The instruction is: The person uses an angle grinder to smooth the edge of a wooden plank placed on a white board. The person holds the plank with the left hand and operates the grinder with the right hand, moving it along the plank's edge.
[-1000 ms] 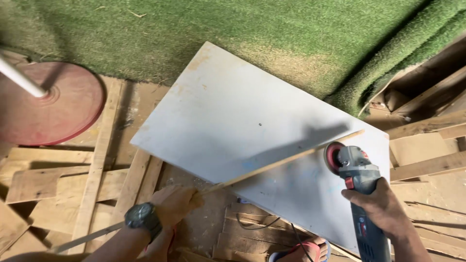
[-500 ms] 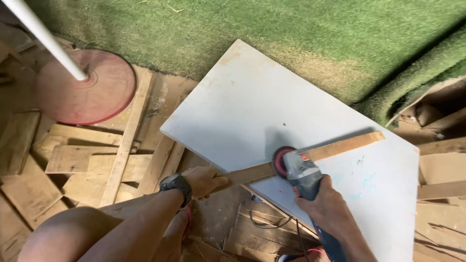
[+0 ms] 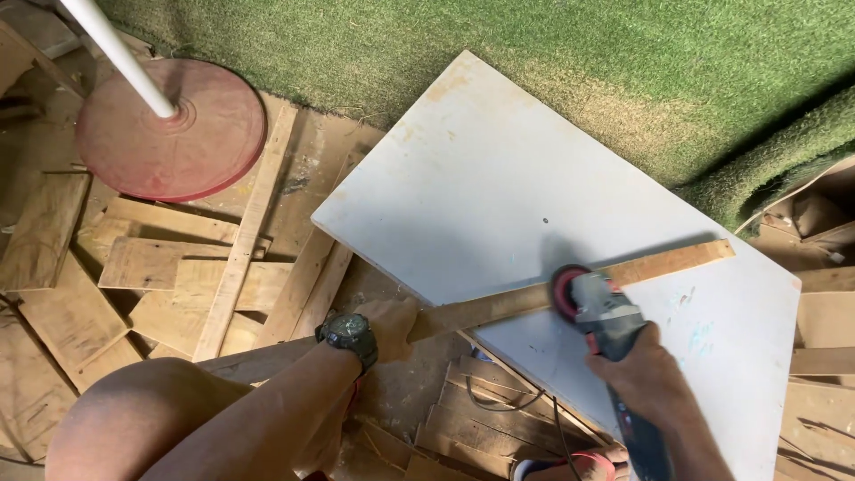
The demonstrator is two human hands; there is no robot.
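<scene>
Board (image 3: 499, 178): white, flat on wood scraps beside green turf.
Strip (image 3: 570, 289): wooden, across the board's near half.
Grinder (image 3: 597, 307): disc on the strip, mid-board.
Right hand (image 3: 646, 374): wrapped around the grinder.
Left hand (image 3: 387, 321): pinching the strip's end off the board's edge.
Risk: the disc may snag and jerk the loosely held strip.

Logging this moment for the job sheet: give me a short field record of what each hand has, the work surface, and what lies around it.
left hand: grips the near end of a long flat wooden strip
right hand: holds a grey angle grinder with red disc, disc at the strip
work surface: white rectangular board, strip lying across it
wrist: dark watch on the left
around: scrap wooden planks, round red stand base with white pole, green artificial turf
</scene>
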